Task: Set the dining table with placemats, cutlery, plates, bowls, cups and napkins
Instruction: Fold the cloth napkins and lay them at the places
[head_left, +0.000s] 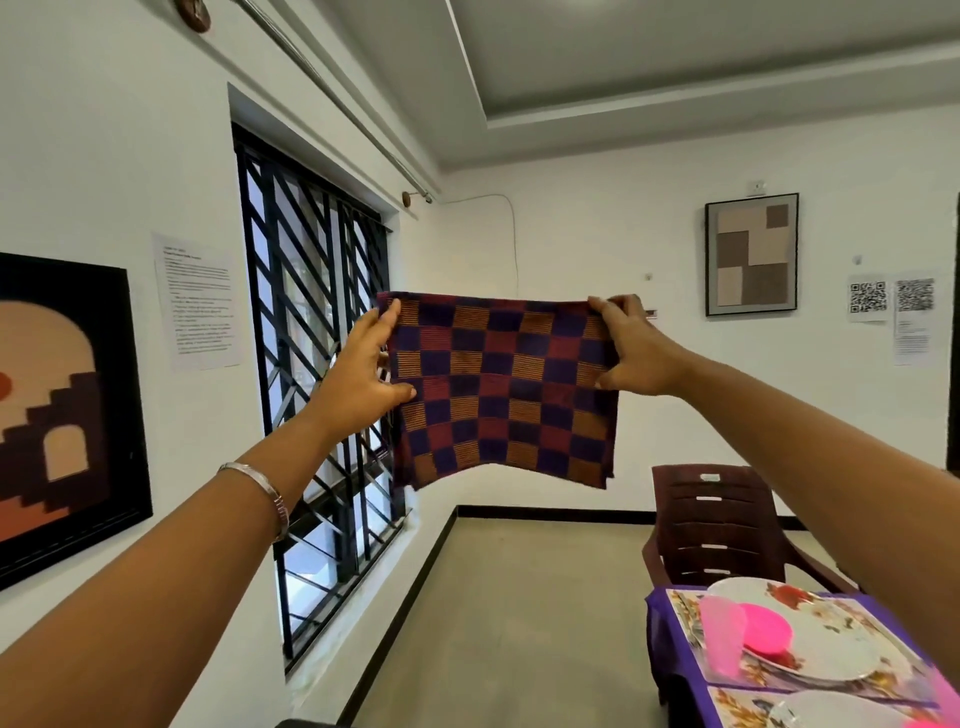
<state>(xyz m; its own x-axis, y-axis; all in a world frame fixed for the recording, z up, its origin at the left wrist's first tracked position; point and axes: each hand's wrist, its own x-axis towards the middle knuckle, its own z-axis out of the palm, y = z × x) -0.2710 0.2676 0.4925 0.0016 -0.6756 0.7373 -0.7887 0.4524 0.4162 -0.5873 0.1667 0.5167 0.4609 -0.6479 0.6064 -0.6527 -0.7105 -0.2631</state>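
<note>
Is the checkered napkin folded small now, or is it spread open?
Spread open: the checkered napkin hangs flat, held by the left hand and right hand.

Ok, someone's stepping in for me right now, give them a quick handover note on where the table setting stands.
Left hand and right hand each grip a top corner of the checked napkin, held up spread in the air, away from the table.
The table, at lower right under a purple cloth, has a floral placemat with a white plate, a pink bowl on the plate and a pink cup beside it. A second setting is only partly in view at the bottom edge.
Done: placemat, plate, bowl, cup at that place.
Left: fold and lay this napkin. No cutlery shows in view.
</note>
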